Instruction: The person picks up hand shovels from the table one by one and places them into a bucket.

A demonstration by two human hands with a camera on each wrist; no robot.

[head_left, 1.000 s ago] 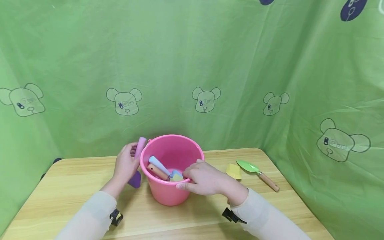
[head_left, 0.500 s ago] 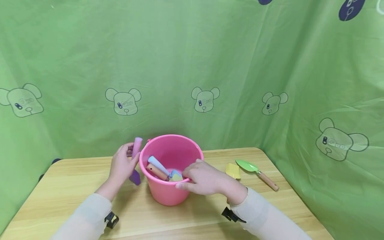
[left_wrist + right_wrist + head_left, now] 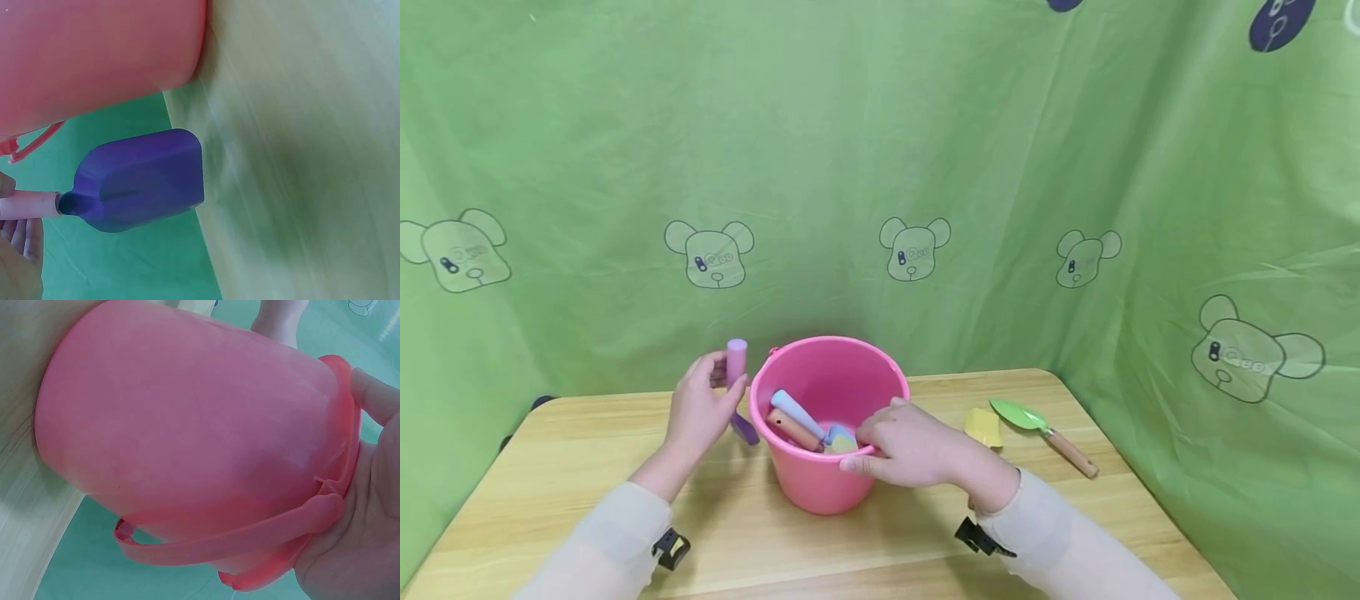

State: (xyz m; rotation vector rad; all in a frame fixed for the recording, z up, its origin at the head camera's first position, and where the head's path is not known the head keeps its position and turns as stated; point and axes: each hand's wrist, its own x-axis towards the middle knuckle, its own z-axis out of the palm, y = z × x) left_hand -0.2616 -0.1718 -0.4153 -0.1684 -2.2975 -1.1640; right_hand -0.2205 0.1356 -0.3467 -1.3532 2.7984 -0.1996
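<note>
Remotely viewed from my station: a green curtain (image 3: 820,167) encloses a wooden table (image 3: 820,562), upon which a pink bucket (image 3: 820,483) stands upright. I see the right hand (image 3: 917,442) gripping the bucket's rim (image 3: 344,381) on its near right side, the thumb outside and the fingers reaching over the inside. The left hand (image 3: 703,404) grips a purple shovel (image 3: 134,181) by its lilac handle (image 3: 31,205). I judge the governing relation to be this: the shovel lies just beside the bucket, on the left, outside its wall, its long axis nearly vertical, handle uppermost and blade downward; the left hand is the nearer. Whether blade and table touch, I cannot tell. By count, in descending size, I note 1 bucket, 1 purple shovel, 1 green trowel (image 3: 1026,418) lying on the right, 1 light blue handle (image 3: 797,414) and 1 wooden handle (image 3: 792,427) inside the bucket, and 1 yellow piece (image 3: 983,427) near the trowel. Pale blue and yellow parts (image 3: 840,440) low in the bucket are partly hidden; their number I cannot settle.
</note>
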